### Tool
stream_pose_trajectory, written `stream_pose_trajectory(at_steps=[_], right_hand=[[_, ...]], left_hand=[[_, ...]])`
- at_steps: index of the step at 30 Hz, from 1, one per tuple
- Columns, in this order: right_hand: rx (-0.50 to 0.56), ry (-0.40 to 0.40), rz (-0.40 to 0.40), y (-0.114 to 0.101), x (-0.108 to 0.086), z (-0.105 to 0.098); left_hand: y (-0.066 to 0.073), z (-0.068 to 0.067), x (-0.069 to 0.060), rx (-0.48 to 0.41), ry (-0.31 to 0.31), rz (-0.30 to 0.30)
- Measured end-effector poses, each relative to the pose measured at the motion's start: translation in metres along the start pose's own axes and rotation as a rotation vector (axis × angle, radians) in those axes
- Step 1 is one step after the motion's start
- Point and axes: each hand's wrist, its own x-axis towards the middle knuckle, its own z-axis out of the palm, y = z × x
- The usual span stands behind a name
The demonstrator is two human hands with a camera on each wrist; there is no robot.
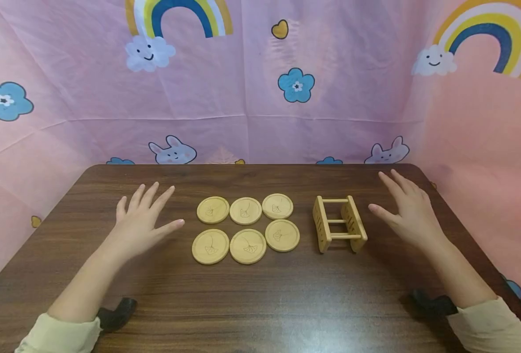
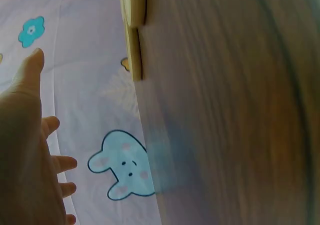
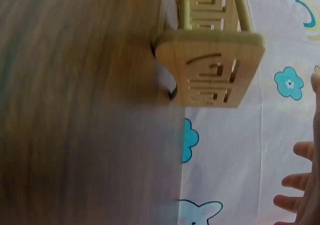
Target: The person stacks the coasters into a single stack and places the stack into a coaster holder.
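Two bare hands are held above a brown wooden table point(image 1: 260, 304), and neither of them holds anything. At the left, the left hand point(image 1: 138, 223) has its fingers stretched and spread wide, with the thumb pointing right, towards the coasters but apart from them. Below its wrist, at the near left, one can see a black object point(image 1: 118, 313) beside a pale sleeve point(image 1: 62, 334). Six round wooden coasters point(image 1: 248, 246) lie flat in the middle, in a far row of three and a near row of three; each one carries a leaf drawing, and the rightmost of the near row sits somewhat farther than its neighbours. To the right of them, well apart, stands a small wooden rack point(image 1: 340, 236), with two slotted side panels joined by rods. Just right of the rack is the right hand point(image 1: 408, 211), also wide, its thumb near the rack without touching. Behind the table hangs a pink and lilac cloth point(image 1: 260, 142) with rainbows, flowers and rabbits.
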Motion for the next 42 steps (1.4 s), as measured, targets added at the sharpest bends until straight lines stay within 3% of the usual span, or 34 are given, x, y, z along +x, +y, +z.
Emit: stream_pose_trajectory(at_steps=[9,18,31,42], right_hand=[[0.167,0.041,-0.083,-0.006,-0.003,0.009],[0.343,-0.018,-0.054,-0.004,-0.007,0.02],[0.499,-0.039,-0.048,0.006,-0.009,0.034],[0.585,-0.089,-0.068,0.011,-0.012,0.047]], left_hand=[[0.019,0.01,-0.003,-0.071,0.019,0.064],[0.034,0.019,-0.005,-0.192,0.049,0.125],[0.04,0.042,-0.008,-0.351,-0.006,0.131],[0.042,0.055,-0.013,-0.363,-0.031,0.125]])
